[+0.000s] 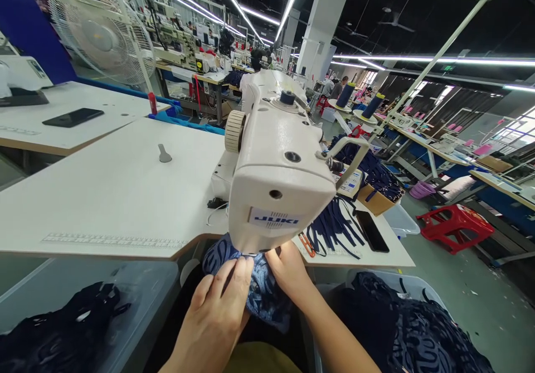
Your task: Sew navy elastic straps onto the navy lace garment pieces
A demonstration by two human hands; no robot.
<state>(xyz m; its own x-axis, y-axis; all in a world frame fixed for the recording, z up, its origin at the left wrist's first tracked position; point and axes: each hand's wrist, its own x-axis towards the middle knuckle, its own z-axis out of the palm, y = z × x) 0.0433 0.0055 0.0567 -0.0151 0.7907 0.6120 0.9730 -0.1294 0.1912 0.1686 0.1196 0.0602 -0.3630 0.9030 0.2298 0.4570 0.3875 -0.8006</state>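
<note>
A white sewing machine (282,194) stands in the middle, its head hiding the needle area. Under its front edge lies blue patterned fabric (267,300), which hangs down towards my lap. My left hand (223,300) presses on the fabric from the left, fingers bent and pointing at the machine. On the right, my right hand (290,270) grips the fabric's edge close to the machine head, its fingertips partly hidden.
The white table (104,194) holds a small grey metal piece (164,154). To the right lie dark strips (336,225), orange snips (306,245) and a phone (371,231). Plastic bins (154,289) with dark garments (418,323) flank my lap. A red stool (455,225) stands farther right.
</note>
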